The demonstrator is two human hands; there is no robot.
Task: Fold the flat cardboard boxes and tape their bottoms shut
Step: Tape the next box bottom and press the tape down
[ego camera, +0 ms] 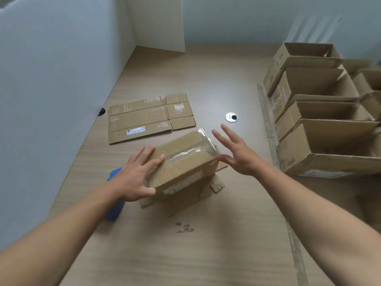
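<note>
While your left hand (134, 180) lies on the box (185, 164), log the grip as follows.

- Left hand: fingers spread and straight over the box's left end, thumb against the near face. It presses and curls round nothing. This is the nearer hand.
- Right hand (237, 153): fingers spread, holding nothing, just beside the box's right end. Whether the thumb touches the corner, you cannot tell.
- Box: mid-table (206, 254), between your two hands, bottom face up and slightly tilted, with the tape seam (185, 154) along that face. Its open flaps splay on the table beneath.
- Long axis: along the seam, from your left hand rightward and a little away, pointing at your right hand.
- Judgement: the bottom looks taped. To lift or turn the box, bring your right hand in leftward onto the far end, one hand at each end of the axis.
- Flat cardboard box (148, 118): unfolded, beyond the left hand, long axis left to right.
- Folded boxes (321, 141): in a row at right, well apart.
- Blue object (114, 209): partly hidden under your left forearm.
</note>
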